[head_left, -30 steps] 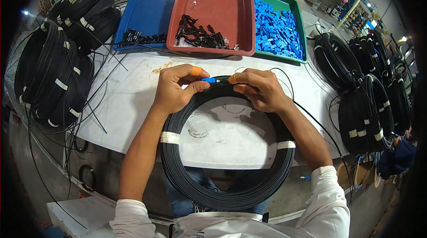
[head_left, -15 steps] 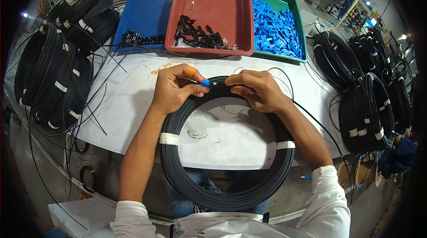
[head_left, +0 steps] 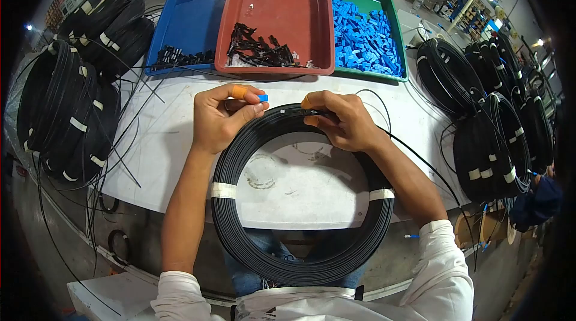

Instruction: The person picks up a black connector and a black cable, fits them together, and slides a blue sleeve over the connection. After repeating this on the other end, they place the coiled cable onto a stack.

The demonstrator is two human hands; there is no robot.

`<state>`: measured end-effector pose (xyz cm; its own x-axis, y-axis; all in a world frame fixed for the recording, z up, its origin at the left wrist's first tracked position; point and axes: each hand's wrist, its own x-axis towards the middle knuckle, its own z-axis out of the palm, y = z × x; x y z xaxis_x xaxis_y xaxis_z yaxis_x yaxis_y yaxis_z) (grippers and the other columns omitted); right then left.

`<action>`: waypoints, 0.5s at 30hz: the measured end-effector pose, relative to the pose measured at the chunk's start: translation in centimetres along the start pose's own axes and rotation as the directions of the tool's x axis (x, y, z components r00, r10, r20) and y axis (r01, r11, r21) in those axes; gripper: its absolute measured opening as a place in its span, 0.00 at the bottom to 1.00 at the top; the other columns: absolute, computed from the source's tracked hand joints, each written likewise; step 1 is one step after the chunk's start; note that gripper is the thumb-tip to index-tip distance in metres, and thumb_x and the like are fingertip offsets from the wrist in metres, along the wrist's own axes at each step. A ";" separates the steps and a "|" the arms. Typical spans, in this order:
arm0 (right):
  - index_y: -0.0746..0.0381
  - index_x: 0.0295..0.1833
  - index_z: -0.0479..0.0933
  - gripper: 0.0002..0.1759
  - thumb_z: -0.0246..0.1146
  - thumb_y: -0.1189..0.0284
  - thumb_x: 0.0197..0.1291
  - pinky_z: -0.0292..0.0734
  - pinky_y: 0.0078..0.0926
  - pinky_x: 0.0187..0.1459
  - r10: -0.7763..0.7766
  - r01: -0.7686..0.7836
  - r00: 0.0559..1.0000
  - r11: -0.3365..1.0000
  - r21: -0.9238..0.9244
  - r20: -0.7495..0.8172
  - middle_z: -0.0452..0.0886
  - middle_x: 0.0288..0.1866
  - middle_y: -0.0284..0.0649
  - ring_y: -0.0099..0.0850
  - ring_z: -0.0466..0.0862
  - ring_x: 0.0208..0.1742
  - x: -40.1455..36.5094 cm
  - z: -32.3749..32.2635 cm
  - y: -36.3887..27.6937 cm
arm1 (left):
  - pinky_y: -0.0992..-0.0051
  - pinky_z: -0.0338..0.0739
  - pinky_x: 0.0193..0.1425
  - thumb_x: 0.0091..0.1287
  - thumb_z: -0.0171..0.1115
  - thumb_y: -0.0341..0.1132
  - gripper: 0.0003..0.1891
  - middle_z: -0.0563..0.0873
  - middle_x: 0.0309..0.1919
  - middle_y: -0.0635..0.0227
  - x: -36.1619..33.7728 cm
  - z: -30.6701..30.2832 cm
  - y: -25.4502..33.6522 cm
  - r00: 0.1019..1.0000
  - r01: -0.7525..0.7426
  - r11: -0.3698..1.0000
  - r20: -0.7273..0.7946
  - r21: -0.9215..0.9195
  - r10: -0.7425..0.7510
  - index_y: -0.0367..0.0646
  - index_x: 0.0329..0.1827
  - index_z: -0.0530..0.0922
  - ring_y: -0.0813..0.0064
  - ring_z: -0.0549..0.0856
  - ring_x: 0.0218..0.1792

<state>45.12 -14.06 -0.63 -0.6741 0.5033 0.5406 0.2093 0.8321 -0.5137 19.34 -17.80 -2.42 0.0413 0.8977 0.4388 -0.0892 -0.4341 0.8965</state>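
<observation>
My left hand (head_left: 223, 116) pinches a small blue plastic connector piece (head_left: 263, 98) between thumb and forefinger, above the far left rim of the coil. My right hand (head_left: 341, 118) is closed in a pinch on a dark cable end (head_left: 312, 112); a small white tip (head_left: 282, 111) shows to the left of its fingertips. Orange bands cover fingers on both hands. Below them lies a large coil of black cable (head_left: 303, 268), wrapped with white tape (head_left: 224, 190), partly on the table and partly over my lap.
Behind the coil stand a blue tray (head_left: 189, 15) and a red tray (head_left: 276, 6), both with black parts, and a green tray (head_left: 403, 60) full of blue pieces. Black cable coils (head_left: 66, 111) crowd the left; more coils (head_left: 492, 147) stand right. Loose cables cross the white table (head_left: 174, 165).
My left hand has drawn back up and to the left with the blue connector piece, widening the gap to the white tip. My right hand stays nearly in place.
</observation>
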 end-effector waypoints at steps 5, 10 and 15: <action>0.56 0.57 0.78 0.27 0.68 0.84 0.49 0.80 0.37 0.32 -0.001 0.003 1.000 0.993 -0.115 0.012 0.86 0.39 0.40 0.40 0.87 0.35 -0.2 0.2 0.3 | 0.75 0.90 0.45 0.59 0.74 0.21 0.08 0.88 0.40 0.55 -0.2 1.1 0.6 0.986 0.164 0.986 -0.006 0.041 -0.164 0.32 0.39 0.83 0.70 0.91 0.38; 0.53 0.57 0.79 0.31 0.67 0.84 0.43 0.80 0.34 0.29 -0.089 0.096 0.995 0.975 -0.203 0.043 0.84 0.36 0.37 0.37 0.86 0.32 0.2 0.6 -0.6 | 0.74 0.89 0.49 0.58 0.76 0.20 0.10 0.88 0.40 0.57 -0.1 1.9 1.3 0.994 0.081 0.997 0.075 0.001 -0.081 0.33 0.40 0.83 0.73 0.90 0.41; 0.53 0.57 0.79 0.28 0.67 0.81 0.47 0.80 0.35 0.29 -0.061 0.081 0.994 0.967 -0.243 0.087 0.82 0.36 0.36 0.39 0.85 0.31 0.1 0.6 -1.3 | 0.73 0.89 0.50 0.56 0.76 0.19 0.11 0.88 0.41 0.57 -0.6 1.8 0.5 0.996 0.065 0.997 0.065 -0.051 -0.062 0.34 0.38 0.82 0.72 0.90 0.42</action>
<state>44.39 -15.23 -0.30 -0.7447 0.4293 0.5110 0.3198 0.9016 -0.2913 21.02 -18.70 -2.16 0.1115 0.9158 0.3858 -0.1374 -0.3703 0.9187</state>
